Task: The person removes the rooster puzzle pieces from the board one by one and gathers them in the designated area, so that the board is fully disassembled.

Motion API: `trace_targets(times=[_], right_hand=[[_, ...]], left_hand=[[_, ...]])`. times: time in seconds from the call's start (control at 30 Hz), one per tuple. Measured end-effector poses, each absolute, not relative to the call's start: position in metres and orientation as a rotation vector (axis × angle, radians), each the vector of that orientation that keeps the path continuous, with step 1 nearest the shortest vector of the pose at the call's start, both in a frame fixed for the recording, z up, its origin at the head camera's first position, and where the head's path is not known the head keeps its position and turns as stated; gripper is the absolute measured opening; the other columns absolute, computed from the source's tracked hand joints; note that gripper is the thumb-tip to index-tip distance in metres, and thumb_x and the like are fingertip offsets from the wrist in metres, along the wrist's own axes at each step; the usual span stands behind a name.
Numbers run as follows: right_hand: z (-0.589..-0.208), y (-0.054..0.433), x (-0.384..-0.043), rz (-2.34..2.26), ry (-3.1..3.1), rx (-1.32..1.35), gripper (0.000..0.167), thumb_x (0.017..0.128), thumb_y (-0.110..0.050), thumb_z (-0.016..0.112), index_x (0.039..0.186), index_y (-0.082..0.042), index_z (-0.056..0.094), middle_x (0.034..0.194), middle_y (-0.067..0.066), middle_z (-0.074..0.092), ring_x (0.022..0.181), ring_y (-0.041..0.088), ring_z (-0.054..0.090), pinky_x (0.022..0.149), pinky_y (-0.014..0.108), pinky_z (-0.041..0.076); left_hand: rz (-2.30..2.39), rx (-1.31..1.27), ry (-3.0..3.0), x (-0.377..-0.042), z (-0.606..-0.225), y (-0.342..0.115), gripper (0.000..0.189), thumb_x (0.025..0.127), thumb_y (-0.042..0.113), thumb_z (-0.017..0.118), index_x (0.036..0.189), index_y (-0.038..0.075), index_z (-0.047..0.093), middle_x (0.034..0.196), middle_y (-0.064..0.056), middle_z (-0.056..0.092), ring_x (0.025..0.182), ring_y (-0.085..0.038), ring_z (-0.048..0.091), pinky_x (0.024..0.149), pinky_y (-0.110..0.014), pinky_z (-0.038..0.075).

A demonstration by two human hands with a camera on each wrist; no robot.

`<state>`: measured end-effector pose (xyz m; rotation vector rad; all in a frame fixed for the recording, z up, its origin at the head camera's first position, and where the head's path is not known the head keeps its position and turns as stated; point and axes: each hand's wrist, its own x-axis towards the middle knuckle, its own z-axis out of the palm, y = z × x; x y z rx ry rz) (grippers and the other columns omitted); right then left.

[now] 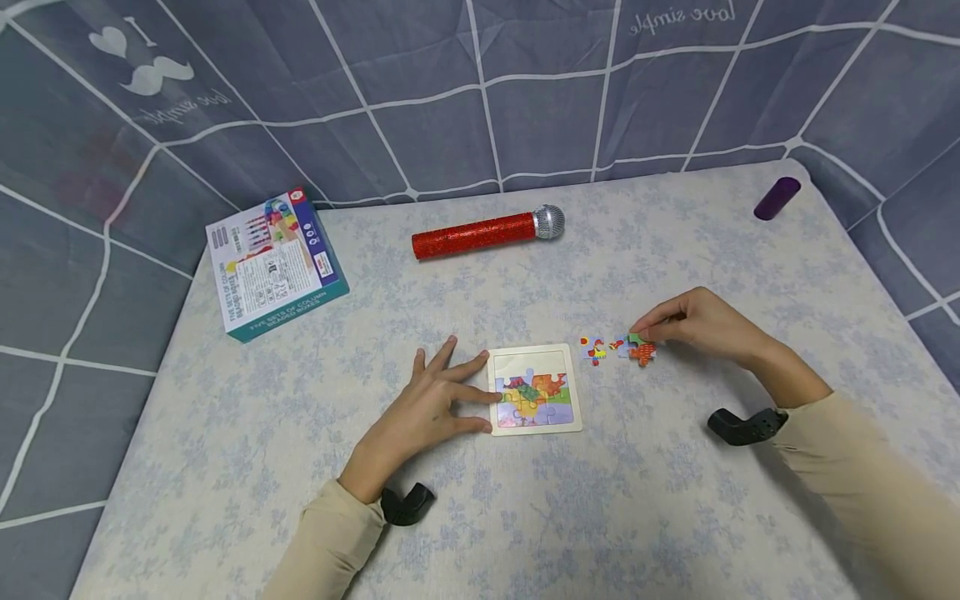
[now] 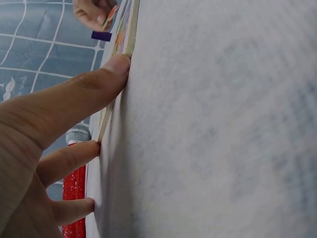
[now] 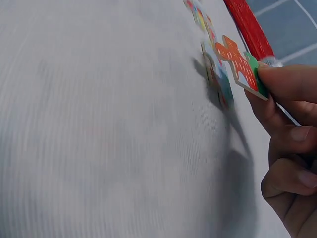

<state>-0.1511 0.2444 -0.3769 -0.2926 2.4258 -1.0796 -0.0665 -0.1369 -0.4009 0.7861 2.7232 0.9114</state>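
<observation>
A small jigsaw puzzle in a pale frame (image 1: pixel 536 431) lies on the table, its lower part filled with joined pieces and a bare strip along its top. My left hand (image 1: pixel 431 404) is spread at the left edge of the frame, thumb and fingertips touching it. In the right wrist view, my right hand (image 3: pixel 292 114) pinches an orange and green puzzle piece (image 3: pixel 240 64) between thumb and finger, raised above the table. Under and beside it are loose puzzle pieces (image 1: pixel 595 350), partly blurred in the right wrist view.
A red glittery microphone (image 1: pixel 480 235) with a silver head lies behind the puzzle. At the back left is a teal and white box (image 1: pixel 277 262); a purple cylinder (image 1: pixel 777 198) lies at the back right. A grey checked curtain (image 1: pixel 420 100) hangs behind the patterned tablecloth (image 1: pixel 562 517).
</observation>
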Motion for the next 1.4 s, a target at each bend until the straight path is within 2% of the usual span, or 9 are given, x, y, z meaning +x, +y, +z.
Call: trace_targets(times=[0.13,0.33,0.57,0.83,1.03,1.4], right_hand=[[-0.376,0.26,-0.151,-1.044,2.453,-0.26,0.024,0.092,-0.029,0.07,0.108,-0.013,0.078,0.112,0.005,0.072,0.101,0.005,0.062,0.083,0.024,0.048],[-0.379,0.269,-0.15,-1.025,2.49,-0.276,0.023,0.092,-0.028,0.071,0.107,-0.011,0.078,0.106,0.004,0.074,0.097,-0.001,0.061,0.079,0.019,0.047],[-0.378,0.265,-0.149,-0.92,2.587,-0.364,0.016,0.092,-0.02,0.07,0.102,-0.01,0.078,0.091,0.0,0.075,0.076,0.006,0.056,0.066,0.022,0.044],[-0.376,0.26,-0.149,-0.849,2.657,-0.374,0.013,0.091,-0.019,0.071,0.097,-0.009,0.077,0.079,-0.003,0.071,0.065,0.01,0.05,0.061,0.026,0.04],[-0.377,0.259,-0.145,-0.81,2.71,-0.385,0.01,0.09,-0.019,0.073,0.094,-0.009,0.075,0.079,-0.003,0.068,0.067,0.014,0.049,0.061,0.029,0.04],[-0.375,0.256,-0.142,-0.836,2.724,-0.34,0.01,0.092,-0.017,0.069,0.093,-0.01,0.076,0.085,0.0,0.072,0.067,0.015,0.051,0.06,0.03,0.041]], left_hand=[[0.906,0.79,2.723,-0.067,-0.401,-0.137,0.039,0.072,0.029,0.087,0.109,0.019,0.078,0.148,-0.009,0.046,0.147,-0.043,0.013,0.109,-0.072,0.001],[0.915,0.791,2.719,-0.067,-0.401,-0.137,0.039,0.072,0.028,0.087,0.109,0.019,0.078,0.148,-0.009,0.046,0.147,-0.044,0.013,0.109,-0.072,0.0],[0.919,0.79,2.713,-0.067,-0.401,-0.138,0.04,0.072,0.028,0.087,0.109,0.019,0.078,0.148,-0.009,0.046,0.147,-0.043,0.012,0.109,-0.072,0.0],[0.932,0.784,2.707,-0.066,-0.401,-0.138,0.039,0.072,0.027,0.088,0.109,0.019,0.078,0.148,-0.009,0.046,0.147,-0.043,0.012,0.109,-0.072,0.0],[0.935,0.789,2.707,-0.066,-0.401,-0.137,0.038,0.072,0.027,0.088,0.108,0.018,0.078,0.147,-0.009,0.047,0.147,-0.044,0.012,0.108,-0.072,0.0],[0.936,0.804,2.707,-0.067,-0.402,-0.137,0.036,0.072,0.027,0.087,0.106,0.018,0.079,0.147,-0.01,0.047,0.146,-0.045,0.012,0.108,-0.073,0.0]])
